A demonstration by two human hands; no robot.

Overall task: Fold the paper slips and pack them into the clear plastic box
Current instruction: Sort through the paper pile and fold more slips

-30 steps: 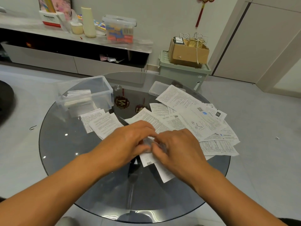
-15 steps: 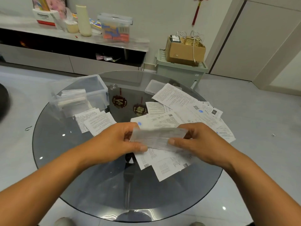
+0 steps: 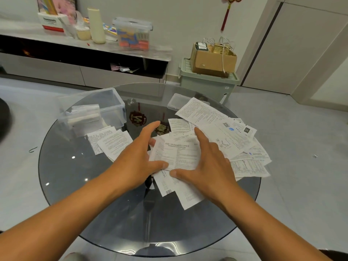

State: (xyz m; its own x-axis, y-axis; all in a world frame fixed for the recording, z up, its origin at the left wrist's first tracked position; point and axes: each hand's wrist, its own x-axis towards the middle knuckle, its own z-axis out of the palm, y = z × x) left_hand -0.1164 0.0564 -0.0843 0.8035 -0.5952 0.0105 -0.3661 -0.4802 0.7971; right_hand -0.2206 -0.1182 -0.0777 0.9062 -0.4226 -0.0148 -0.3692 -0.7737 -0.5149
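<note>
Both your hands, left and right, lie spread, fingers straight, flattening the slip on the bench for folding. Box waits nearby.

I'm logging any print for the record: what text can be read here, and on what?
"Panasonic", likely but blurred: white box on the shelf.
Chinese heading on the slip under both hands: too blurred to read.
Other paper slips: print too small.
QR codes: unreadable.
</note>
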